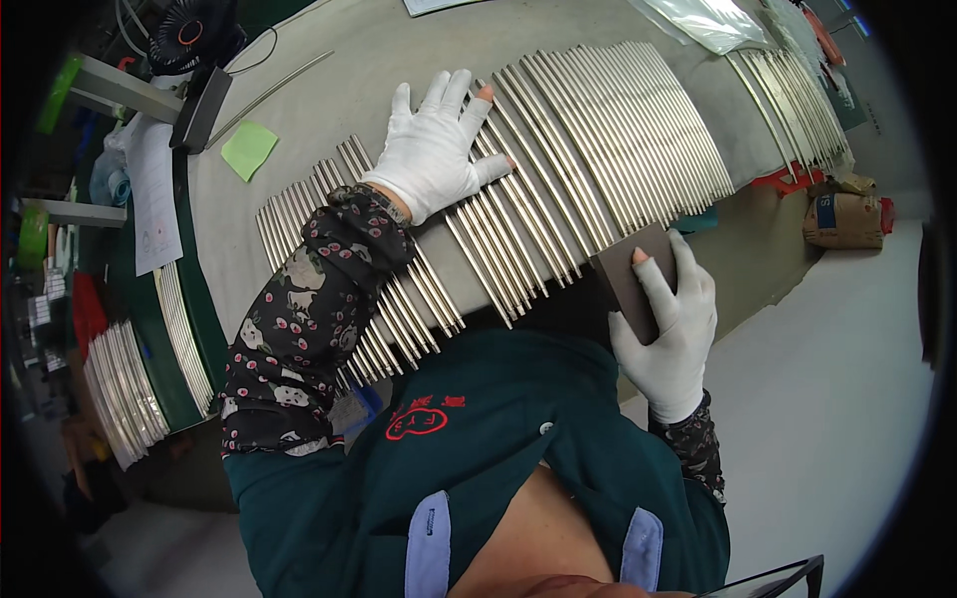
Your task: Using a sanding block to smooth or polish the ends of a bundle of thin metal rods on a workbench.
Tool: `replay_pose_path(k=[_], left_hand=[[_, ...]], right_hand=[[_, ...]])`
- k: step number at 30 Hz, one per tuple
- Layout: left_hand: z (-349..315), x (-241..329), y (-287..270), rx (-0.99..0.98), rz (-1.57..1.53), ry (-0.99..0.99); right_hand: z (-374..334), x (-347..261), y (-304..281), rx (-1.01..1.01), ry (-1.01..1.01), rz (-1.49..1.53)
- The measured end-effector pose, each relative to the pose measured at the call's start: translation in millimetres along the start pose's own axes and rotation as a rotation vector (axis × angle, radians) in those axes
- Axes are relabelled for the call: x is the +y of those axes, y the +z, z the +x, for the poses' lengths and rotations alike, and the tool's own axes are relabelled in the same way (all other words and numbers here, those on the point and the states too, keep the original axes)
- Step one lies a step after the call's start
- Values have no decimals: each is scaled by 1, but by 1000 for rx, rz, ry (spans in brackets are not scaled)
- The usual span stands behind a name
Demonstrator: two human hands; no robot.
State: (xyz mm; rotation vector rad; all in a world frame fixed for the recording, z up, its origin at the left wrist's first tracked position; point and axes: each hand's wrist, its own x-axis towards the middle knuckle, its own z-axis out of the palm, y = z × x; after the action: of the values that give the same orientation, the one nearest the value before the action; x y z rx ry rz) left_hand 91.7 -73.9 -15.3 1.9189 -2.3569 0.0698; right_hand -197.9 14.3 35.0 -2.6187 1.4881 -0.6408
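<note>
Many shiny metal rods (623,130) lie side by side across the grey-covered table, close together at the right and in looser groups at the left. My left hand (434,149), in a white glove with some bare fingertips, rests on the rods with its fingers spread. It holds nothing. My right hand (676,334), gloved the same way, grips a flat dark grey-brown block (620,276), which looks like a sanding block. The block is at the near ends of the rods, right of centre. Part of it is hidden behind my fingers and thumb.
A light green paper note (249,150) and a thin rod (269,98) lie at the left. A small black fan (191,33) stands at the far left. More rods (793,110) and a clear plastic bag (710,22) are at the right, with a brown package (845,214) beyond.
</note>
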Motion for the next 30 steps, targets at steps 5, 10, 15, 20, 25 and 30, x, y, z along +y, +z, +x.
replay_pose_path(k=[5, 10, 15, 20, 25, 30], left_hand=[[-8, -4, -4, -12, 22, -1], [-16, -9, 0, 26, 29, -19], [-17, -9, -3, -17, 35, -27], [-15, -5, -7, -11, 6, -20], [-10, -1, -15, -88, -22, -48], [-12, 0, -3, 39, 5, -28]], right_hand=[[-4, 0, 5, -13, 2, 11], [-6, -8, 5, -22, -26, 43], [-6, -16, 7, -73, -88, 34], [6, -29, 15, -110, -156, -67], [43, -40, 36, -106, -190, -116], [20, -25, 17, -128, -214, -95]])
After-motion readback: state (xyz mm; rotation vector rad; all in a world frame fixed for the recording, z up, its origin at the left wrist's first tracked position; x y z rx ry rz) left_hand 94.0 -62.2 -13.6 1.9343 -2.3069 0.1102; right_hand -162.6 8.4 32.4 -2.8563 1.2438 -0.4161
